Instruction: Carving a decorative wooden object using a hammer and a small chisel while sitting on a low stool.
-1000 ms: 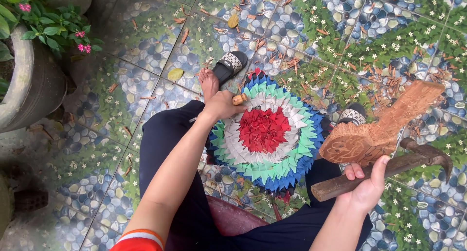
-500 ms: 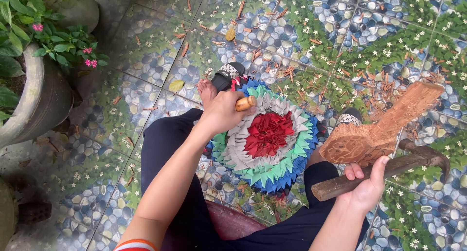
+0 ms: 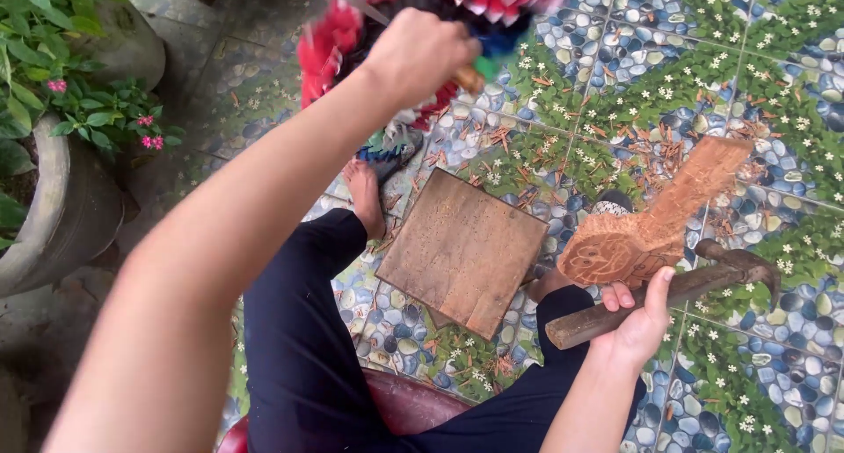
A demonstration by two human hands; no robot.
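Beside potted plants [image 3: 53, 110], hands grip a raised rag mat [image 3: 422, 14] and hammer [image 3: 659, 299].

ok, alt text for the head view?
Left hand lifts a colourful ruffled mat above a square wooden board; right hand grips a wooden-handled hammer beside a carved wood piece.

Home patio used for woodcarving, pebble-patterned floor tiles [image 3: 747, 66], potted plant [image 3: 53, 128], scattered wood chips [image 3: 651, 141], carved wood [image 3: 651, 229], board [image 3: 464, 251]
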